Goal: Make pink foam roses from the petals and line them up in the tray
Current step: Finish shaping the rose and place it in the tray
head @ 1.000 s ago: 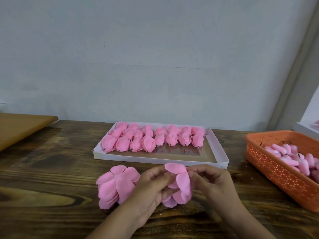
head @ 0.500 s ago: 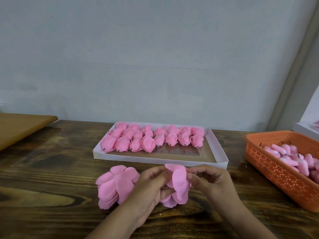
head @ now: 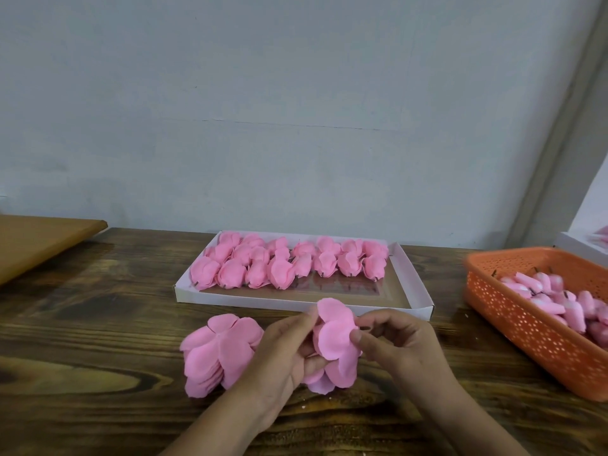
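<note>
Currently I see left hand (head: 283, 353) and right hand (head: 391, 343) both pinching a half-built pink foam rose (head: 335, 343) before the white cardboard tray (head: 296, 296).

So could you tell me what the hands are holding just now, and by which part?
Both hold one unfinished rose: the left hand grips its left side, the right hand pinches its right edge with thumb and fingers.
</note>
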Demonstrator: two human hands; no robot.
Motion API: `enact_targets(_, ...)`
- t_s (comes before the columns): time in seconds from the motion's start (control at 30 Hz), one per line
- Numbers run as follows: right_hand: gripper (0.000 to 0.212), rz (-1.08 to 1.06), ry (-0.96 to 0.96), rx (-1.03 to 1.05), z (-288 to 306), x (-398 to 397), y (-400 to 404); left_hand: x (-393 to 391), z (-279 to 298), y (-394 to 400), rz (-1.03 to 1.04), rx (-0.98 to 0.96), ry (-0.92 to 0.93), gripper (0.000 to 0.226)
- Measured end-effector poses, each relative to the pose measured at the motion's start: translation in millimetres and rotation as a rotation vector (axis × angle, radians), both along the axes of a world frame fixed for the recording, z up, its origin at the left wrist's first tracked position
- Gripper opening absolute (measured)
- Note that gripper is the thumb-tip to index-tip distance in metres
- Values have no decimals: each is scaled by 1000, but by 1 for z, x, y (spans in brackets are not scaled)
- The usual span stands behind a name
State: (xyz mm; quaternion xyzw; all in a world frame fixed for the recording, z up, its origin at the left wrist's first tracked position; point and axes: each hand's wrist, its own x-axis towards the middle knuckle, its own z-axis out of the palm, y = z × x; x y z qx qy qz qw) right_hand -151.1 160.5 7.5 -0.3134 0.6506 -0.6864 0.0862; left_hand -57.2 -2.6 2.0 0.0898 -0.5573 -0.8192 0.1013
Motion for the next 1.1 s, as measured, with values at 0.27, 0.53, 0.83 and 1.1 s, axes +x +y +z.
enact_targets(0.27, 19, 29, -6, -13, -4, -1, -1, 0, -7, 0, -6, -243, 18, 40)
enact_targets(0.53, 16, 40, -8, 32, -2, -1, 0, 1, -6, 1, 11, -305, 44, 46)
enact_targets(0.83, 19, 69, -130, 9, 0, -1, 0, 3, -4, 2, -4, -331, 53, 24)
enact_targets(1.1, 32, 243, -213, 92, -1, -4, 0, 2, -9, 5, -116, -402, 7, 20)
